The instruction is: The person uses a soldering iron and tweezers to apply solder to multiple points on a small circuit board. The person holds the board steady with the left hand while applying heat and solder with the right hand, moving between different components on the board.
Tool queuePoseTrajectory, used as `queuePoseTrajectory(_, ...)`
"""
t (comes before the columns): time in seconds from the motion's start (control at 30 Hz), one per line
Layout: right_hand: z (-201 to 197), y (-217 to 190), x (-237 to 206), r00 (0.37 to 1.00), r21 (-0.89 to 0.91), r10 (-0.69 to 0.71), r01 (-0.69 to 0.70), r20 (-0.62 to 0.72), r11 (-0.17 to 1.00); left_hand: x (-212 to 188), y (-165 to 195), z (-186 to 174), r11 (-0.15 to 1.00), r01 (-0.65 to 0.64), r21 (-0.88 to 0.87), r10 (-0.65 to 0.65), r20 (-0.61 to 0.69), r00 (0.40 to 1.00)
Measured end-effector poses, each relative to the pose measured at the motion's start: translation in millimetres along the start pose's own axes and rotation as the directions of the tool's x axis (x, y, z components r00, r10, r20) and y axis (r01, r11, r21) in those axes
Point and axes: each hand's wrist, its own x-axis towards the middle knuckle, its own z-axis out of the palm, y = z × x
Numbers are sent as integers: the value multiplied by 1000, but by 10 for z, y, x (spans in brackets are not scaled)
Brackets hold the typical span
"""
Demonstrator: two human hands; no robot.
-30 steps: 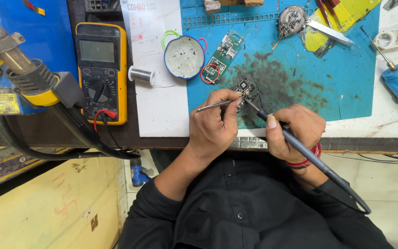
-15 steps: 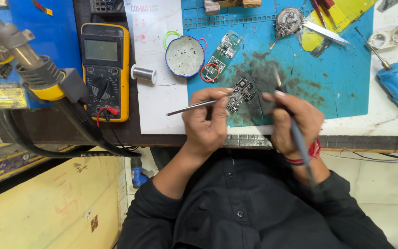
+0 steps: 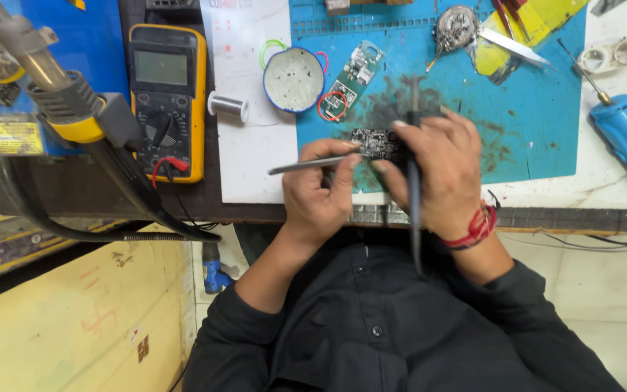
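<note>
Head view: the left hand [image 3: 318, 194] is pinching a pair of tweezers [image 3: 306, 165] between thumb and fingers, their tips reaching toward the small dark circuit board [image 3: 374, 142] lying just ahead of both hands on the blue work mat [image 3: 546, 109]. The right hand [image 3: 444, 174] is curling closed around a soldering iron [image 3: 414, 174], its tip pointing away from the body and sitting at the far edge of that board, fingertips pressing down beside it.

Judging from this, the fingers of the right hand are resting very close to the hot end, so a small slip could burn them. The board is looking unclamped, held only by fingertips and tweezers; a push from the iron could skid it and smear solder across neighbouring pads. Just beyond the left hand, a green circuit board [image 3: 351, 78] and a round white tin [image 3: 293, 78] are lying near enough to get knocked. Further left of the left hand, the yellow multimeter [image 3: 167, 94] is standing well apart.
</note>
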Motion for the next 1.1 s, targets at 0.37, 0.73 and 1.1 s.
queuePoseTrajectory(0.37, -20, 51, -487, 971, 268, 192, -148, -143, 952, 102, 65, 2, 958, -210, 197, 188, 123, 974)
queuePoseTrajectory(0.73, -11, 68, -408, 975, 310, 168, -116, -146, 944, 108, 66, 4, 940, -241, 241, 206, 163, 965)
queuePoseTrajectory(1.1, -9, 55, -370, 980, 302, 159, -117, -118, 946, 110, 65, 7, 941, -244, 235, 211, 156, 965)
